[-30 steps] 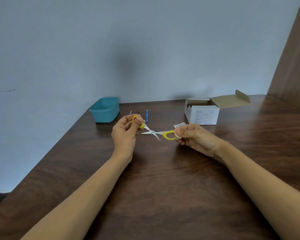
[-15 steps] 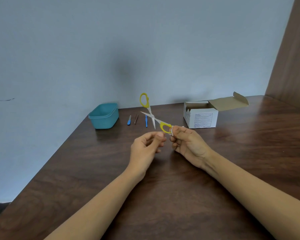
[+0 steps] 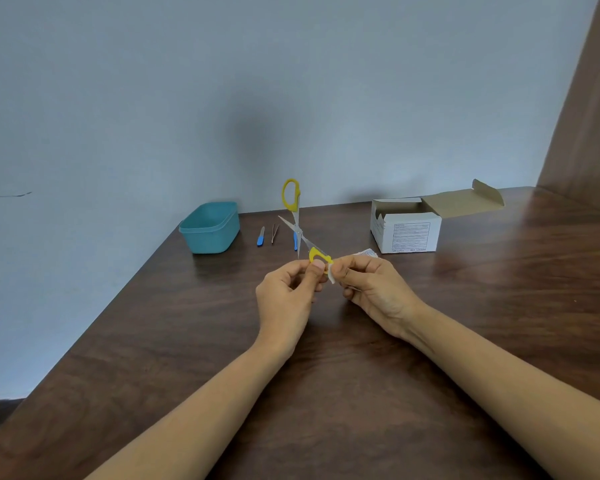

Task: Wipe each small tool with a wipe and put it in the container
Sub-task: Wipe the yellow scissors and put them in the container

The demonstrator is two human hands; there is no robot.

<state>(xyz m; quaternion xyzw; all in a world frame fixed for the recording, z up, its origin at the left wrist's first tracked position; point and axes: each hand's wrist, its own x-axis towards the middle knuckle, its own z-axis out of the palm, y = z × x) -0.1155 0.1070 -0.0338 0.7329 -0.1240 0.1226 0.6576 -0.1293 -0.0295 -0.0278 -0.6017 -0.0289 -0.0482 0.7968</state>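
Observation:
Small yellow-handled scissors (image 3: 297, 220) stand upright over the table, blades spread apart. My left hand (image 3: 286, 296) pinches the lower yellow handle ring from the left. My right hand (image 3: 371, 289) pinches a small white wipe (image 3: 330, 271) against the same ring from the right. The teal container (image 3: 210, 226) sits at the back left by the wall. Beside it lie a blue-handled tool (image 3: 260, 236), thin tweezers (image 3: 274, 233) and another blue tool (image 3: 295, 243) partly behind the scissors.
An open white cardboard box (image 3: 409, 230) with its flap folded back stands at the back right. A torn white wrapper (image 3: 368, 252) lies behind my right hand. A brown wooden panel (image 3: 582, 116) rises at the far right. The table's left edge runs diagonally.
The scissors went from lying flat between my hands to standing upright. My left hand let go of the upper handle ring and moved down to the lower ring, next to my right hand.

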